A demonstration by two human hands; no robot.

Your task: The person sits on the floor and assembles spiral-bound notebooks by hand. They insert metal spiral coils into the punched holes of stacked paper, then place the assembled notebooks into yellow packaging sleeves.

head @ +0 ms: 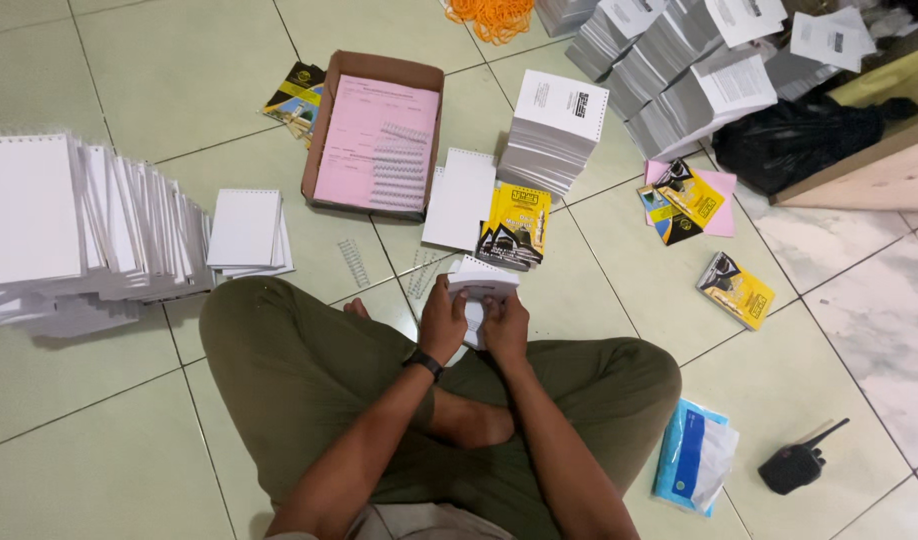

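Between the crossed legs of the seated person, just above the floor, both hands are gripping a small white paper booklet (482,280): the left hand (443,322) is wrapping around its left edge, a black wristband (424,362) sitting on that wrist, while the right hand (505,328) is closing on its right side, fingers curled tight against the paper. Just beyond the booklet, a short pile of yellow-and-black printed covers (517,226) is lying on the tiled floor (109,420), touching a sheet of white punched paper (461,198). Behind these, an open cardboard box (331,120) is holding pink sheets (369,130) and a row of wire binding combs (399,165). Loose wire combs (354,262) are lying on the floor near the left knee. At the far left, a long fanned row of white spiral-bound pads (99,230) is leaning over, with a smaller pad stack (247,232) just beside it. Tall white paper stacks (679,80) are standing at the upper right. A black handheld radio (797,462) and a blue-and-white plastic packet (691,468) are lying near the right knee
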